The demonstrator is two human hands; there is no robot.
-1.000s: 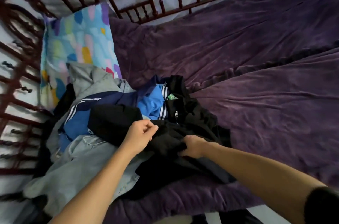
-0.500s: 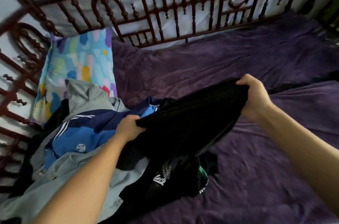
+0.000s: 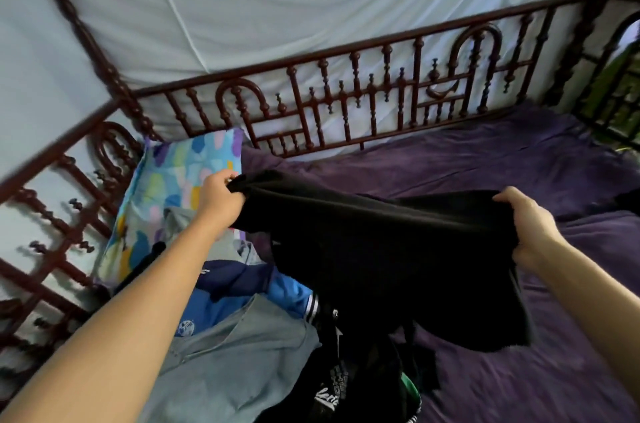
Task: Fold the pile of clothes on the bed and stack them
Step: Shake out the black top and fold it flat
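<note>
Above the bed, a black garment (image 3: 381, 249) hangs stretched between both hands, lifted clear of the purple blanket (image 3: 519, 162). It is plain, dark and soft-looking, with its top edge pulled into a nearly straight line from one hand to the other; the rest drapes down in loose folds, and a ragged lower corner dangles at the right over the blanket. What kind of garment it is cannot be told. The left hand (image 3: 218, 195) pinches the top left corner, fingers curled tight over a bunched bit of cloth. The right hand (image 3: 530, 232) grips the opposite edge, fingers wrapped round the fabric with the thumb on top.

Below the held garment lies the pile of clothes (image 3: 242, 336): a grey piece in front, a blue and navy jacket with white stripes behind it, and a black item with white lettering at the lower middle. A colourful pillow (image 3: 173, 187) leans beside the dark red rail (image 3: 346, 103) at the far left corner.
</note>
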